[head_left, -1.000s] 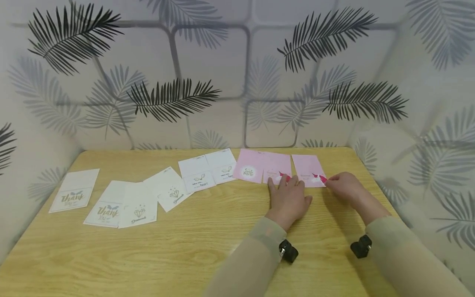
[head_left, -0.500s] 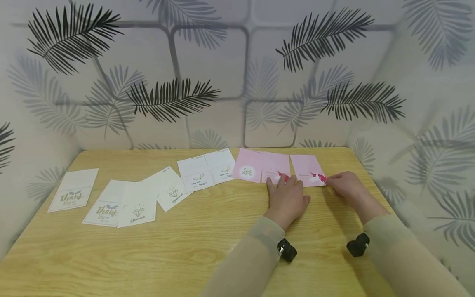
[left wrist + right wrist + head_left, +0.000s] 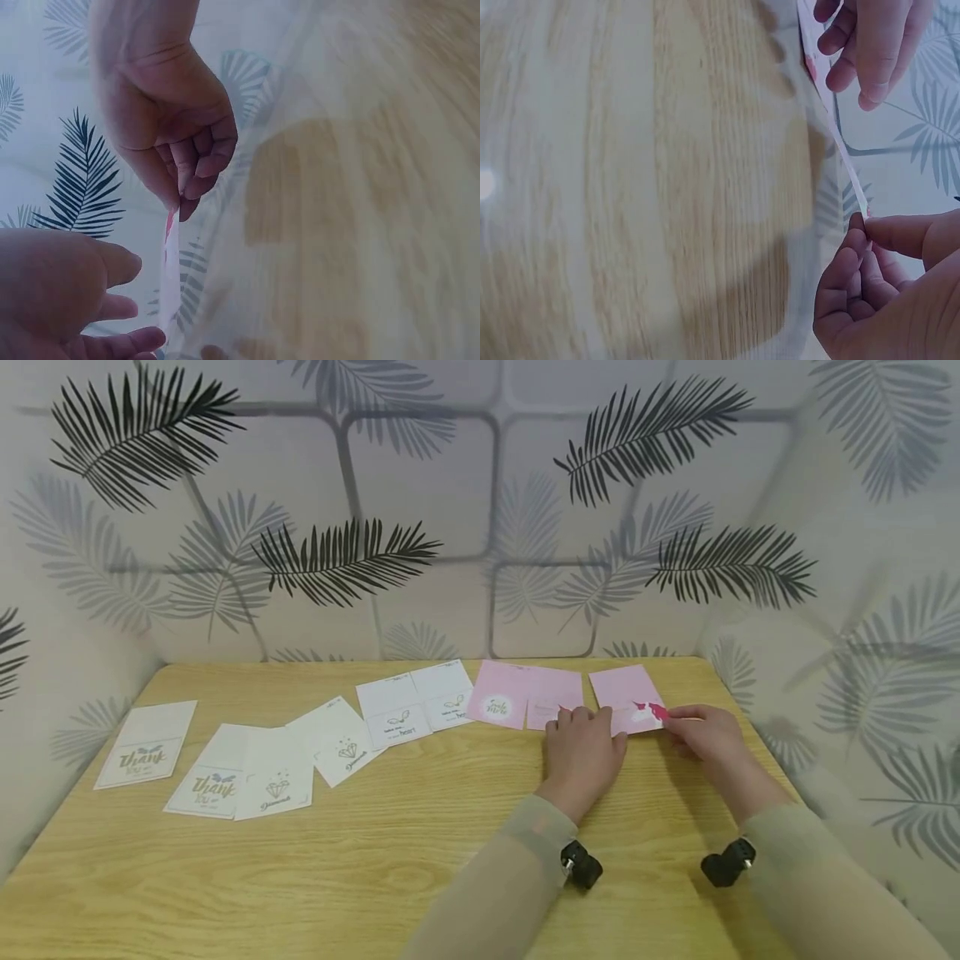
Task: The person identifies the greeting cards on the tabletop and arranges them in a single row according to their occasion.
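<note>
At the right end of a row of cards, my right hand (image 3: 707, 739) pinches the lower right corner of a pink card (image 3: 624, 687) with a unicorn picture. Thumb and forefinger meet on the edge of that card (image 3: 850, 165) in the right wrist view. My left hand (image 3: 585, 758) lies over the lower part of the middle pink card (image 3: 557, 683), its thumb beside the unicorn card's lower left corner. Its fingers (image 3: 120, 266) look loosely bent and apart in the left wrist view. Left of these lies a pink card (image 3: 498, 689) with a white round label.
Two white wing cards (image 3: 393, 697) adjoin the pink ones. Farther left lie two diamond cards (image 3: 273, 768) and two thank-you cards (image 3: 153, 735), some overlapping. A patterned wall (image 3: 450, 602) rises behind the wooden table (image 3: 315, 885).
The unicorn card has turned slightly and shifted right, widening the gap to the middle pink card. My left fingers have drawn back and bent more. My right hand keeps its pinch.
</note>
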Available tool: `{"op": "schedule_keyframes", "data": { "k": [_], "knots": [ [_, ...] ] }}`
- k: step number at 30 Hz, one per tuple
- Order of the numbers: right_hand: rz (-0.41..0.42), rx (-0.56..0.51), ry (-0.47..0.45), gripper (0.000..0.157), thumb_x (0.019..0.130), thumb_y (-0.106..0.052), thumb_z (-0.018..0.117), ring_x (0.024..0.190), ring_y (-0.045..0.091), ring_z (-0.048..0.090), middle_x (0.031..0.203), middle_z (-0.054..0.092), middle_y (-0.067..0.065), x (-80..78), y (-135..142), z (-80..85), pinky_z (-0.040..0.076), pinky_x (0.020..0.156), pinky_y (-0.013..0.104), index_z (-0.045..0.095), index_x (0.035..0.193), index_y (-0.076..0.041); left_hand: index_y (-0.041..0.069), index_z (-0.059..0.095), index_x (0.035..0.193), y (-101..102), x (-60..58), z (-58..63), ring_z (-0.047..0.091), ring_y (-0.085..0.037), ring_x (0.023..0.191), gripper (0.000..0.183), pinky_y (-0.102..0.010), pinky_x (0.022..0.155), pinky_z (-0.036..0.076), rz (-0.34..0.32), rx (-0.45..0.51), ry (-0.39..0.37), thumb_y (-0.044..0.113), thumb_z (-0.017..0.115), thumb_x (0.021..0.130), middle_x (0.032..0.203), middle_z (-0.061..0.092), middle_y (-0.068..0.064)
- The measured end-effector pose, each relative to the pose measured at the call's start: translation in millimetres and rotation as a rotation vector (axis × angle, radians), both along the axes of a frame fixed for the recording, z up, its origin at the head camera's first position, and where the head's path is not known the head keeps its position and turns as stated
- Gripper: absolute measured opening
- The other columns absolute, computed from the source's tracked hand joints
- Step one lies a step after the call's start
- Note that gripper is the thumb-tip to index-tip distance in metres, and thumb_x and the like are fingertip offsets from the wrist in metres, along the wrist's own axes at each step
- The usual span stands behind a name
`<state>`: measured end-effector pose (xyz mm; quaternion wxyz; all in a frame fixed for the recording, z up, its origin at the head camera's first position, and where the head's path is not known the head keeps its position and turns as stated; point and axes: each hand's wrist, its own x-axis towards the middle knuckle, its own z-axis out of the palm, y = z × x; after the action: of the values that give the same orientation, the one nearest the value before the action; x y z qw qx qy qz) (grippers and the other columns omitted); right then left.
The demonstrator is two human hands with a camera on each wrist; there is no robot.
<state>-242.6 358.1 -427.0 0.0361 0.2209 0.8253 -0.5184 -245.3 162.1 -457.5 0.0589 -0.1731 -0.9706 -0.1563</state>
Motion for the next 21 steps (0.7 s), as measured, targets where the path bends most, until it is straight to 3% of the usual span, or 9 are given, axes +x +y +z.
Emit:
{"op": "schedule_keyframes", "data": {
  "k": [5, 10, 16, 21],
  "knots": [
    [-0.019, -0.039, 0.016, 0.049, 0.108, -0.018, 0.07, 0.08, 0.009, 0.066, 0.094, 0.068, -0.004, 5.9, 10, 2.8, 0.059, 0.073, 0.024, 0.058, 0.148, 0.009, 0.026, 0.068, 0.15, 10, -2.7, 8.1, 0.067, -0.025, 0.113, 0.045, -0.039, 0.091, 0.05, 0.008, 0.113, -0.06, 0.049, 0.06, 0.113, 0.13, 0.076, 0.002],
    [-0.06, -0.037, 0.0, 0.049, 0.109, -0.021, 0.07, 0.087, 0.009, 0.068, 0.1, 0.068, -0.005, 10.2, 22, 2.3, 0.06, 0.076, 0.024, 0.058, 0.15, 0.004, 0.025, 0.076, 0.135, 20, -1.8, 9.9, 0.072, -0.023, 0.104, 0.031, -0.037, 0.085, 0.051, -0.02, 0.162, -0.059, 0.041, 0.068, 0.11, 0.12, 0.08, 0.006],
    [-0.086, 0.002, -0.02, 0.046, 0.11, -0.019, 0.067, 0.093, 0.013, 0.067, 0.116, 0.065, 0.005, 16.3, 33, 2.6, 0.061, 0.078, 0.025, 0.058, 0.149, 0.003, 0.025, 0.08, 0.126, 33, -0.3, 5.3, 0.073, -0.018, 0.103, 0.022, -0.034, 0.087, 0.053, -0.078, 0.14, -0.012, 0.035, 0.073, 0.108, 0.115, 0.081, 0.01],
    [-0.085, 0.037, 0.015, 0.042, 0.11, -0.013, 0.065, 0.086, 0.012, 0.066, 0.109, 0.066, 0.005, 22.9, 42, 2.7, 0.061, 0.073, 0.025, 0.058, 0.145, 0.009, 0.026, 0.081, 0.127, 44, 2.4, 3.3, 0.073, -0.015, 0.103, 0.023, -0.032, 0.089, 0.053, -0.127, 0.071, 0.037, 0.037, 0.072, 0.108, 0.115, 0.08, 0.011]
  ]
}}
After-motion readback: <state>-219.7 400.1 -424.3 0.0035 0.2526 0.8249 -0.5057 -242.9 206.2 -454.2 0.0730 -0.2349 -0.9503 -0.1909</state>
